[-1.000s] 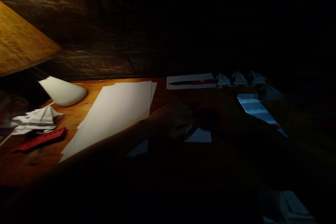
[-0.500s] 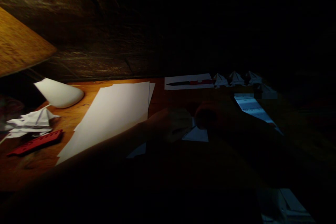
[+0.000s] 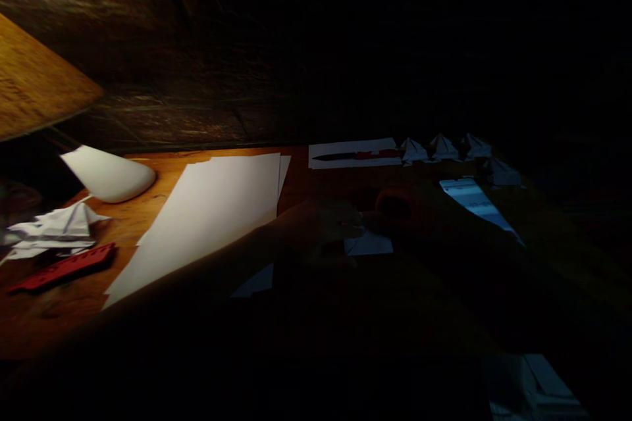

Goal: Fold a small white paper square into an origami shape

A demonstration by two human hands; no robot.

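A wooden worktop (image 3: 143, 207) is seen in very dim light, lit mainly at its left part. Above its left end a slanted wooden board (image 3: 34, 92) is shown. The largest thing on the worktop is a stack of white sheets (image 3: 217, 210), laid slantwise from the far edge towards the near left. A white rounded object (image 3: 111, 174) is set left of the stack, and below it a crumpled paper (image 3: 59, 227) and a red ruler (image 3: 64, 266) are placed side by side. At the far edge a single sheet (image 3: 380, 145) is laid flat, and a knife (image 3: 355, 156) with a red handle is rested on it. Just right of that sheet, folded paper figures (image 3: 443, 146) are lined up in a row. A lit screen (image 3: 474, 200) is laid near them.

In the middle, a small piece of paper (image 3: 370, 245) is kept flat on the worktop between the two hands. Its upper left edge is touched by the left hand (image 3: 316, 230); the right hand (image 3: 415, 210) is held just above its right side. Whether the fingers are apart or pressed together cannot be told in the dark.
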